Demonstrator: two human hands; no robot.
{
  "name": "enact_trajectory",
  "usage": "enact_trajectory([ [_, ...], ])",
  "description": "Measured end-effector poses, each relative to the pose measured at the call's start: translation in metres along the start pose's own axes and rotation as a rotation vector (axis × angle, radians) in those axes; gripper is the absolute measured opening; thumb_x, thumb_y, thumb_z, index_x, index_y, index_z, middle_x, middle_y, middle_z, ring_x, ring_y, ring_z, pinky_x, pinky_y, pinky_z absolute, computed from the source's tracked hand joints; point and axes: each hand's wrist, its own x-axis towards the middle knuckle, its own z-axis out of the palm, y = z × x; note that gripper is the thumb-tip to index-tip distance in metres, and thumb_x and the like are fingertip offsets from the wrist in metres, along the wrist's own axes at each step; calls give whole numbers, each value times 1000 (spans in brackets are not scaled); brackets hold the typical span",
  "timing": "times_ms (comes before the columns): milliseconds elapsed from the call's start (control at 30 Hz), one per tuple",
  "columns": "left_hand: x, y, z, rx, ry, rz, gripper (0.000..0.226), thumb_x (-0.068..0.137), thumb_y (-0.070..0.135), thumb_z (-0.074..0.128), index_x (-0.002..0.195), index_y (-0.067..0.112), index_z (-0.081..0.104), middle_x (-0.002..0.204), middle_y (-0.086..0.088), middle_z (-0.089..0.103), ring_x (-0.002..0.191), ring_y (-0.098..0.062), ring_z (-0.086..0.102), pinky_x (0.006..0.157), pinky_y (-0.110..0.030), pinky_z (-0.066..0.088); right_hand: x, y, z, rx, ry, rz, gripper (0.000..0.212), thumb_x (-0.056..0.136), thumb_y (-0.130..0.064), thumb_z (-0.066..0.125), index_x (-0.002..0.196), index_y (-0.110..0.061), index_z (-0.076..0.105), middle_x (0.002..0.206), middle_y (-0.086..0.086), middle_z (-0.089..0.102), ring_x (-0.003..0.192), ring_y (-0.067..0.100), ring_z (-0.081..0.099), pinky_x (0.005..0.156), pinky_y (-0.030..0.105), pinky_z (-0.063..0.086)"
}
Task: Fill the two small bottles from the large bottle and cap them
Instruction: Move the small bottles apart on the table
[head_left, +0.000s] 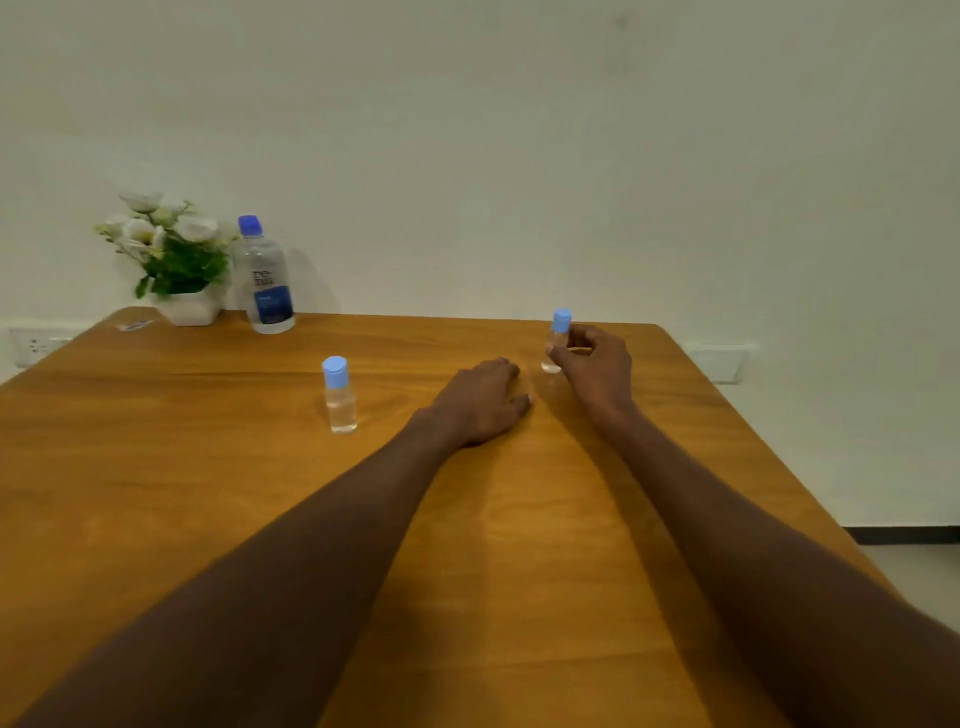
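White plain wall (519, 130) fills the upper half of the view, and below it a wooden table (156, 493) with an orange-brown grain spreads toward the camera. Two bare forearms reach over this table from the near edge. At about 10 o'clock, at the far edge against the wall, stands a white pot of white flowers (174, 260), and just beside it on its right the large bottle (265, 280), upright, clear, with a dark blue cap and a blue label. The left hand (480, 402) lies palm down on the wood near the middle, its fingers relaxed and a little spread, and it holds nothing. The right hand (597, 364), at about 1 o'clock, has its thumb and fingers curled around the right small bottle (556, 343), which stands upright on the table with its light blue cap on. The left small bottle (338, 395) stands alone at about 11 o'clock, well apart from both hands, also capped in light blue, with clear liquid inside. A small flat object (134, 326) lies at the far left corner; it is too small to tell what it is.
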Motion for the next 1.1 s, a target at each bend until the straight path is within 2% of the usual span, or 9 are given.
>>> enact_trajectory([
  [100, 36, 6, 7, -23, 9, 5, 54, 104, 45, 52, 145, 9, 51, 150, -7, 53, 136, -27, 51, 114, -44, 41, 37, 20, -2, -2, 44, 27, 42, 91, -23, 79, 130, -10, 70, 120, 2, 74, 109, 16, 69, 94, 29, 55],
  [233, 60, -3, 19, -63, 81, -9, 60, 102, 51, 53, 151, 17, 48, 157, -1, 49, 140, -25, 49, 118, -42, 39, 80, 45, -4, 11, 103, 42, 44, 88, -21, 82, 128, -13, 66, 113, -4, 71, 99, 9, 66, 74, 11, 47],
  [433, 65, -9, 27, -63, 127, 17, 58, 101, 55, 51, 148, 21, 50, 155, 2, 50, 138, -24, 50, 116, -42, 40, 117, 69, -18, -50, 120, 68, 42, 89, -16, 79, 129, -11, 67, 118, 3, 74, 102, 14, 68, 87, 24, 52],
  [533, 65, -8, 27, -60, 132, 16, 57, 101, 55, 51, 148, 22, 49, 155, 2, 49, 138, -24, 49, 116, -42, 39, 125, 76, -20, -70, 120, 67, 45, 92, -16, 75, 136, -11, 64, 127, 5, 71, 104, 13, 64, 90, 25, 50],
  [667, 66, -7, 27, -53, 145, 19, 55, 101, 55, 52, 147, 23, 50, 154, 3, 49, 138, -23, 49, 116, -42, 39, 135, 82, -16, -102, 132, 55, 45, 96, -18, 72, 139, -13, 63, 129, 7, 71, 111, 20, 67, 94, 30, 52],
  [967, 67, -8, 27, -49, 155, 27, 54, 101, 54, 52, 145, 23, 50, 151, 3, 51, 136, -22, 50, 114, -43, 40, 146, 86, -9, -137, 142, 56, 43, 92, -25, 77, 132, -16, 66, 119, 3, 74, 99, 14, 66, 85, 28, 51],
  [1100, 68, -7, 28, -44, 163, 31, 54, 101, 53, 52, 145, 23, 51, 151, 3, 52, 137, -21, 49, 115, -43, 40, 147, 87, -8, -144, 137, 82, 43, 91, -25, 78, 132, -15, 67, 119, 3, 74, 105, 19, 69, 88, 31, 54],
])
